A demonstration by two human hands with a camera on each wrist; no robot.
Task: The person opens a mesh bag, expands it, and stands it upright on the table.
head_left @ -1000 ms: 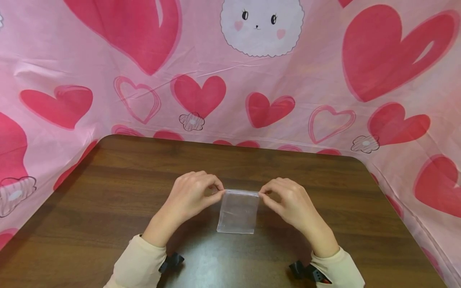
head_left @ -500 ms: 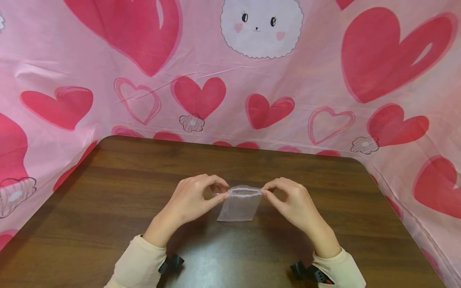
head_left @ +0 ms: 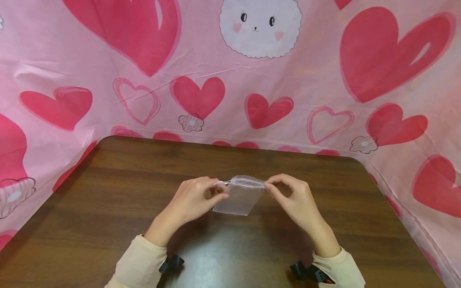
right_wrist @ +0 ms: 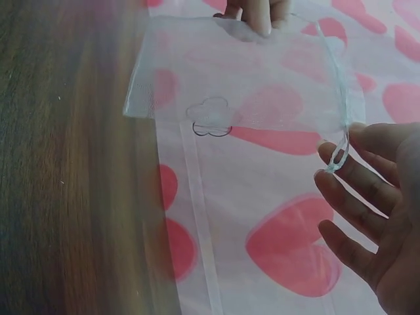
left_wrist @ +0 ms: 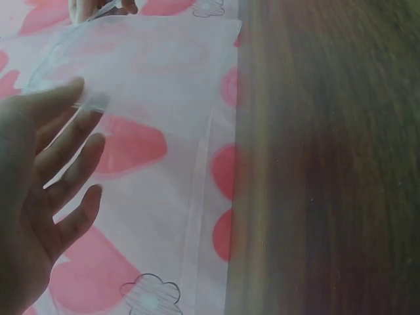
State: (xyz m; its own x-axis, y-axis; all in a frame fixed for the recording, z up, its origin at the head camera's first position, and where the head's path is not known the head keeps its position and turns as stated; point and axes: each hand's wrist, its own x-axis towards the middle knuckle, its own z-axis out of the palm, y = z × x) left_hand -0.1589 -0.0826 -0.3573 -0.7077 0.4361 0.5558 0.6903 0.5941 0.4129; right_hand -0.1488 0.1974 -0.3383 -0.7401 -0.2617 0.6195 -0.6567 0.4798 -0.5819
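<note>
White sheer drawstring bag (head_left: 235, 202), one: head view, six o'clock, held above the wooden table (head_left: 144, 168). Change: its mouth sits higher than half a second ago, and the left thumb is off the corner. Left hand (head_left: 192, 199), seven o'clock: fingers relaxed and parted at the bag's edge. Right hand (head_left: 294, 196), four o'clock: pinches the opposite corner; I judge this pinch now the main support. My right-wrist view alone resolves a knotted cord loop (right_wrist: 332, 168), three o'clock, by the right fingertips; my left-wrist view alone, a left fingertip behind the sheer fabric.

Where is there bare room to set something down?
Bare table lies left of the left grip, right of the right grip, between the wrists, and between bag and backdrop. The middle is crowded, with the bag and both grips.
</note>
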